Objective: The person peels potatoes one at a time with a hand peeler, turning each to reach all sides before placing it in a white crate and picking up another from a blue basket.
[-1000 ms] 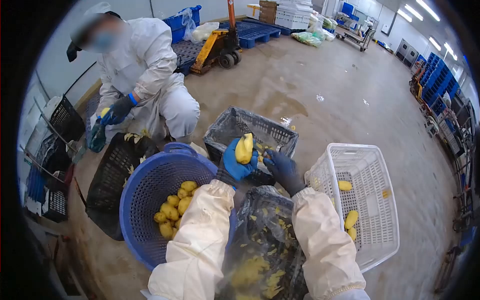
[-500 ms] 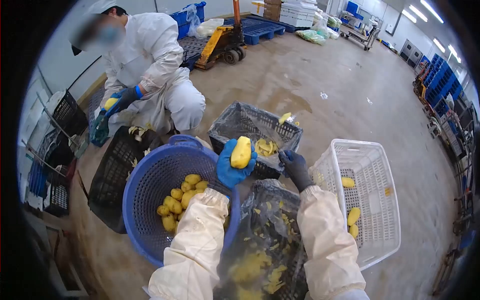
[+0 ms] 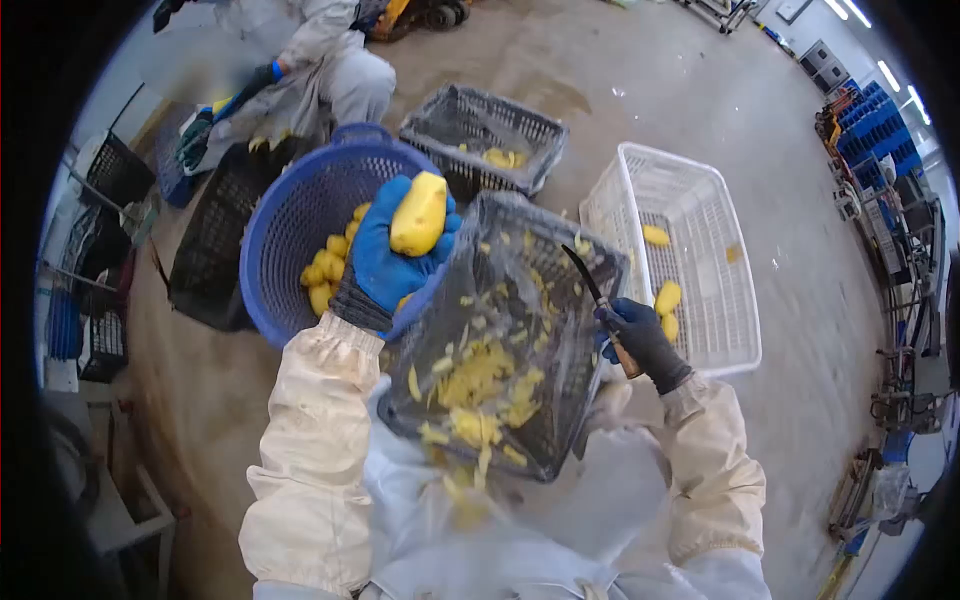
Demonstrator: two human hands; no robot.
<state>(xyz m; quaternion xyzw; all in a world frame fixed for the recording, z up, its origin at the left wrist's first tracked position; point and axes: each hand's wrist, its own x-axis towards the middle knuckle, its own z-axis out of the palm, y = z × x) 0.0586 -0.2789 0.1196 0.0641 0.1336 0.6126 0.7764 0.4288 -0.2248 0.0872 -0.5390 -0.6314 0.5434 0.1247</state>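
My left hand (image 3: 382,268), in a blue glove, holds a peeled yellow potato (image 3: 419,215) upright, its fingers wrapped around the lower side. It hangs over the right side of a blue perforated basket (image 3: 275,215) with several yellow potatoes (image 3: 327,268). In a dark glove, my right hand (image 3: 650,342) grips the wooden handle of a knife (image 3: 593,286). The knife's dark curved blade points up and left, apart from the potato. Below and between both hands, a plastic-lined black crate (image 3: 565,405) contains yellow peelings (image 3: 480,380).
At right, a white perforated crate (image 3: 722,300) contains several potatoes (image 3: 668,297). Another lined black crate (image 3: 480,120) with peelings stands ahead. A co-worker (image 3: 345,90) crouches at upper left near a dark crate (image 3: 215,250). Blue pallets (image 3: 880,135) are stacked far right.
The view has tilted downward. My hands have moved farther apart, the left one still holding the potato. The knife blade now shows clearly in my right hand.
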